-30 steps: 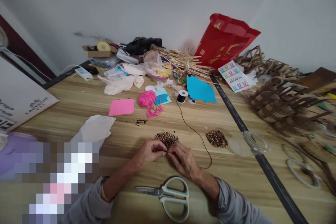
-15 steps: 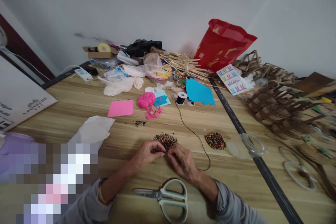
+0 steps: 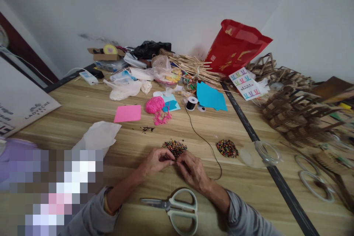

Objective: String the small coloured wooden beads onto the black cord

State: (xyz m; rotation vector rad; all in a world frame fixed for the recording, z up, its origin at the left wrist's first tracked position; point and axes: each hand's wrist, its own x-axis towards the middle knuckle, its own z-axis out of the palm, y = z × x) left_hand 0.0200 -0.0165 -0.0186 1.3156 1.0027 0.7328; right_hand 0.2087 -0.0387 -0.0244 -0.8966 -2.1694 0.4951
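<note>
My left hand (image 3: 157, 160) and my right hand (image 3: 193, 169) meet fingertip to fingertip in front of a pile of multicoloured beads (image 3: 174, 147). Both are closed in a pinch; whatever lies between the fingertips is too small to make out. A black cord (image 3: 201, 137) runs from a spool (image 3: 191, 103) and curves down beside my right hand. White-handled scissors (image 3: 177, 206) lie below my hands, blades pointing left. A second group of beads (image 3: 226, 148) sits to the right.
Pink paper (image 3: 127, 113), pink yarn (image 3: 155, 105) and blue sheets (image 3: 211, 96) lie farther back. A red bag (image 3: 235, 48) stands behind. Brown woven items (image 3: 290, 114) and clear tubing rings (image 3: 268, 153) are at the right; a white plastic sheet (image 3: 98, 136) is at the left.
</note>
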